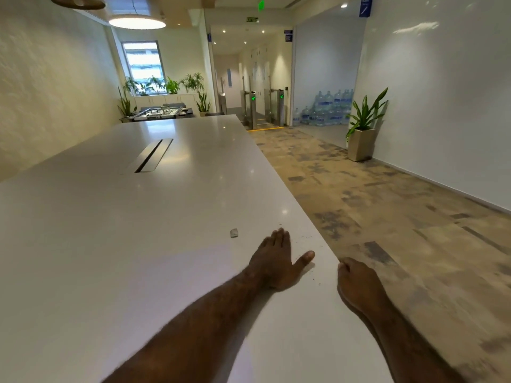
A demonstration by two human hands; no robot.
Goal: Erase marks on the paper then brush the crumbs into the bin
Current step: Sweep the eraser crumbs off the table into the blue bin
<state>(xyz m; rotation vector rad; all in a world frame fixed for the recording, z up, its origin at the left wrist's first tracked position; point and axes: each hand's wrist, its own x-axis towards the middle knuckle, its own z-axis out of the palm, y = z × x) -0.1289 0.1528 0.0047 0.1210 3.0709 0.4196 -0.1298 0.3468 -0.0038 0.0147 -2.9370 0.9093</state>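
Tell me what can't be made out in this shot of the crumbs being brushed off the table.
1. Bin: none shows in the head view; the table edge would hide anything below it.
2. Right hand: its palm faces away at the table edge, so whether it cups crumbs is unclear.
3. Crumbs: specks too small to count.
4. Paper: marks too faint to judge.

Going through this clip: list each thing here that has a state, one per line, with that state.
Left hand: flat on the table, fingers straight, thumb spread.
Right hand: at the table edge, fingers curled under; whether it holds anything cannot be told.
Eraser: lying loose on the table, untouched.
Crumbs: scattered near the edge, not yet cleared.
Paper: flat under the left forearm.
Table: bearing all of these.
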